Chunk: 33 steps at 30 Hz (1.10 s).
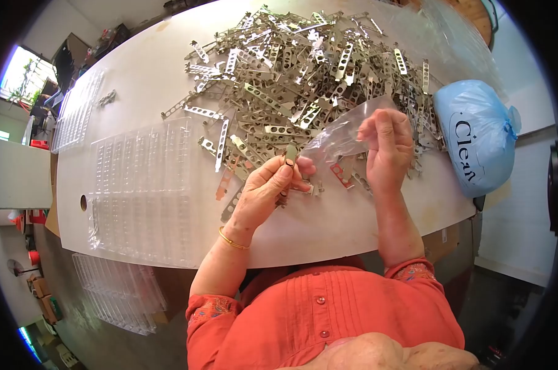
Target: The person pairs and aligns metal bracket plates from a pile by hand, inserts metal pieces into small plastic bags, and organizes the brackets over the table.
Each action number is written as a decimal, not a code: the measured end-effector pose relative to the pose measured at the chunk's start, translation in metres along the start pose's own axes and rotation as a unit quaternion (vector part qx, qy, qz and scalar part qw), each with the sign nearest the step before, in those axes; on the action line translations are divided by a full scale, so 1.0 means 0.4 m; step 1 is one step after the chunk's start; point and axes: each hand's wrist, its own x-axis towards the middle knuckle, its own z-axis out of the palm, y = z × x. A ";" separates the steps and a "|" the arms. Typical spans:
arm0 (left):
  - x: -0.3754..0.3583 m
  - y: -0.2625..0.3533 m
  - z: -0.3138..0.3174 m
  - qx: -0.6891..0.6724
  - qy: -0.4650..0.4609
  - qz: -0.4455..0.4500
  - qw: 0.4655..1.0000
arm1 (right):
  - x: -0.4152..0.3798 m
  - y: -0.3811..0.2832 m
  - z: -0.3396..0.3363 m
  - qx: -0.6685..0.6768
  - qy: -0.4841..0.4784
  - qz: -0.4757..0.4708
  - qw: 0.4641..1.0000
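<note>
My left hand (268, 188), with a gold bangle at the wrist, pinches a small metal bracket (290, 152) near the front of the pile. Most of that bracket is hidden by the fingers. To the right, my right hand (386, 148) is raised, its fingers closed on a clear plastic bag (342, 132). The bag stretches down and left toward the left hand. Behind both hands spreads a large heap of perforated metal brackets (279, 92), loosely tangled. One bracket (340, 175) with a reddish look lies between the hands.
Clear plastic trays (140, 185) lie on the left of the white table (291, 237), another tray (78, 111) beyond them. More trays (115, 290) stand below the table edge. A tied blue bag (478, 135) marked "Clean" sits at the right, with plastic sheeting (445, 43) behind.
</note>
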 end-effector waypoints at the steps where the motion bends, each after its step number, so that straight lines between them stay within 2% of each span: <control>1: 0.000 -0.003 -0.004 -0.003 0.002 -0.004 1.000 | -0.007 0.004 0.003 0.000 0.001 0.000 1.000; 6: -0.003 0.003 -0.002 -0.008 0.027 -0.021 0.999 | -0.026 0.001 0.021 -0.025 -0.019 0.026 0.999; 10: -0.002 -0.010 -0.016 0.002 0.031 0.045 0.999 | -0.031 0.015 0.016 -0.021 -0.054 0.029 0.998; 14: -0.009 -0.008 -0.026 0.043 0.043 0.087 0.994 | -0.025 0.012 0.008 -0.035 -0.030 0.006 0.999; 24: -0.009 0.018 -0.002 0.052 0.059 0.091 0.993 | -0.021 0.011 0.003 -0.037 -0.038 0.015 0.998; 27: -0.015 0.012 -0.023 0.041 0.027 0.045 0.998 | -0.019 0.012 0.002 -0.032 -0.028 0.013 0.999; 31: -0.017 0.019 -0.004 0.071 0.068 0.046 0.994 | -0.023 0.004 0.026 -0.005 -0.035 0.006 0.999; 33: -0.015 0.018 0.002 0.065 0.071 0.041 0.995 | -0.039 -0.009 0.057 -0.059 -0.028 0.070 0.995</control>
